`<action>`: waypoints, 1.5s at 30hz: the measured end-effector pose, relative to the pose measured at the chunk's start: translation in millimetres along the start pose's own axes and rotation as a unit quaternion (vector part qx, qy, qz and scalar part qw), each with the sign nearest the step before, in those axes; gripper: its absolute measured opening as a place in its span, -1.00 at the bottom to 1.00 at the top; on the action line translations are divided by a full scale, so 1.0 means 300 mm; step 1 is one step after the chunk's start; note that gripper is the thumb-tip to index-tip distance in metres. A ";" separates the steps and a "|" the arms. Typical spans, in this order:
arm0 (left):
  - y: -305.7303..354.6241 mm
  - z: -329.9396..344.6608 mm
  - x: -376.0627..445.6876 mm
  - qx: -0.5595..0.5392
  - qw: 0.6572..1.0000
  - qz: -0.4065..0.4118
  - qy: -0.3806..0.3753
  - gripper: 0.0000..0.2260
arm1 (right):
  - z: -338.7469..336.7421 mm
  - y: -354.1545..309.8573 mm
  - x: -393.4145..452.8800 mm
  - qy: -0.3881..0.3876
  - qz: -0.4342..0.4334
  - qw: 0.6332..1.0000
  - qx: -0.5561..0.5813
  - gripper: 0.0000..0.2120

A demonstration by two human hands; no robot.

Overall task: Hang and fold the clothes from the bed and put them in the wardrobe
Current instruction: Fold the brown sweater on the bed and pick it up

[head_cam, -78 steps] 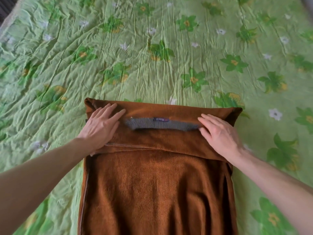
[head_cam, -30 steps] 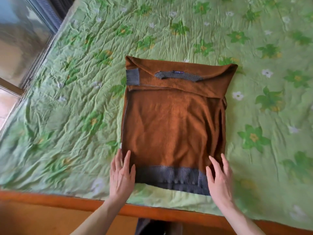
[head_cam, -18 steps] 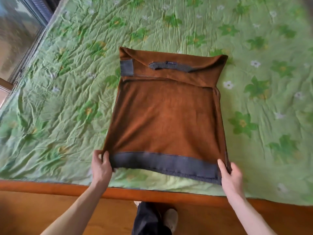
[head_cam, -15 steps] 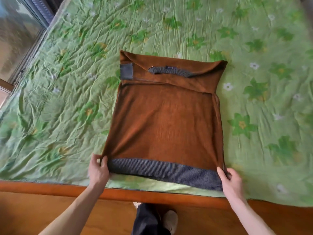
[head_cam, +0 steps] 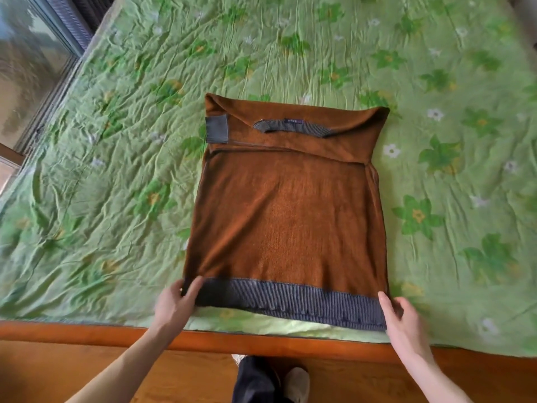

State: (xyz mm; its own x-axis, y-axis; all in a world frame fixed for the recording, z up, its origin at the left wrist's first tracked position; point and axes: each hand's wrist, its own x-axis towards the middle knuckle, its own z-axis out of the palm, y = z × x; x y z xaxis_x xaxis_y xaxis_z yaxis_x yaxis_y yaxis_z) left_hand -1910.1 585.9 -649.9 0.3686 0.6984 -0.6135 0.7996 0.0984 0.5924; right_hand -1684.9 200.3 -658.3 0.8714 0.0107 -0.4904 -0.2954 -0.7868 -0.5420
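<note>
A brown sweater [head_cam: 287,216] with a dark grey ribbed hem lies on the bed, its sleeves and top folded in and the grey collar showing at the far end. My left hand [head_cam: 175,303] pinches the hem's near left corner, thumb on top. My right hand [head_cam: 402,318] grips the near right corner of the hem. The hem is lifted slightly off the bedspread between them.
The green floral bedspread [head_cam: 116,184] covers the bed around the sweater. An orange wooden bed edge [head_cam: 87,334] runs along the near side. A window [head_cam: 26,62] stands at the far left. My leg and shoe [head_cam: 270,379] show below.
My hands left the folded collar end and came down to the hem. They took hold of both near corners and have raised the hem slightly.
</note>
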 end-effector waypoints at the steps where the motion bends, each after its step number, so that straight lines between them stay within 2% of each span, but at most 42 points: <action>1: 0.017 -0.003 -0.003 0.018 0.999 -0.007 -0.042 -0.71 | -0.007 -0.010 -0.005 -0.016 -0.002 1.000 -0.001 -0.60; 3: 0.070 -0.014 -0.006 -0.012 0.995 -0.030 -0.094 -0.71 | -0.027 -0.050 -0.014 -0.058 0.012 0.998 0.030 -0.58; 6: 0.187 -0.056 0.033 -0.205 0.969 -0.100 -0.098 -0.79 | -0.054 -0.122 0.015 -0.094 0.102 0.980 0.140 -0.71; 8: 0.259 -0.081 0.087 -0.291 0.943 -0.136 -0.088 -0.80 | -0.062 -0.173 0.070 -0.087 0.168 0.953 0.235 -0.73; 11: 0.361 -0.089 0.175 -0.355 0.920 -0.155 -0.058 -0.76 | -0.072 -0.278 0.179 -0.057 0.226 0.897 0.376 -0.92; 14: 0.476 -0.091 0.289 -0.406 0.899 -0.161 -0.033 -0.77 | -0.071 -0.387 0.298 -0.023 0.239 0.863 0.445 -0.88; 18: 0.583 -0.086 0.470 -0.425 0.888 -0.166 -0.054 -0.78 | -0.062 -0.518 0.444 0.012 0.241 0.860 0.450 -0.83; 22: 0.664 -0.056 0.627 -0.445 0.881 -0.160 -0.017 -0.84 | -0.044 -0.620 0.598 0.045 0.247 0.858 0.447 -0.89; 25: 0.704 -0.038 0.717 -0.437 0.884 -0.165 -0.003 -0.89 | -0.024 -0.674 0.706 0.053 0.242 0.849 0.467 -0.78; 29: 0.731 -0.008 0.762 -0.431 0.887 -0.167 -0.007 -0.80 | -0.005 -0.730 0.777 0.047 0.225 0.833 0.503 -0.74; 31: 0.735 0.005 0.758 -0.411 0.901 -0.137 -0.020 -0.67 | 0.000 -0.744 0.771 0.004 0.197 0.821 0.536 -0.77; 32: 0.732 0.014 0.754 -0.392 0.913 -0.112 -0.017 -0.63 | 0.002 -0.753 0.764 -0.016 0.177 0.828 0.533 -0.76; 34: 0.713 0.037 0.738 -0.308 0.951 -0.021 0.013 -0.66 | 0.008 -0.762 0.757 -0.015 0.127 0.869 0.478 -0.66; 35: 0.695 0.050 0.725 -0.226 0.972 0.053 0.032 -0.68 | 0.020 -0.758 0.759 0.000 0.096 0.897 0.431 -0.57; 36: 0.673 0.062 0.715 -0.120 0.982 0.137 0.045 -0.70 | 0.032 -0.754 0.757 0.015 0.060 0.923 0.380 -0.49; 37: 0.654 0.073 0.708 -0.001 0.973 0.225 0.053 -0.73 | 0.048 -0.750 0.755 0.032 0.015 0.948 0.318 -0.42; 39: 0.611 0.097 0.717 0.215 0.893 0.391 0.065 -0.74 | 0.070 -0.734 0.741 0.073 -0.116 0.981 0.135 -0.35; 40: 0.593 0.103 0.731 0.285 0.849 0.442 0.053 -0.65 | 0.079 -0.717 0.738 0.094 -0.192 0.977 0.026 -0.35; 42: 0.559 0.108 0.763 0.372 0.797 0.475 0.015 -0.49 | 0.094 -0.682 0.730 0.109 -0.340 0.922 -0.151 -0.42; 43: 0.548 0.108 0.771 0.395 0.787 0.474 0.004 -0.45 | 0.102 -0.664 0.733 0.089 -0.365 0.902 -0.211 -0.45; 45: 0.533 0.109 0.775 0.407 0.783 0.470 0.002 -0.42 | 0.127 -0.625 0.733 0.048 -0.296 0.903 -0.308 -0.41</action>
State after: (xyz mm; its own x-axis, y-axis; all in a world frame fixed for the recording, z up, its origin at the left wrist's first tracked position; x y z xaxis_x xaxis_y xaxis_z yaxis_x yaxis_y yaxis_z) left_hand -1681.2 740.8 -714.9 0.9754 0.1947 -0.1037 0.2151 -0.9439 0.2506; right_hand -1452.8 373.7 -690.4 0.8438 0.5113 -0.1633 0.4811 -0.8553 -0.1923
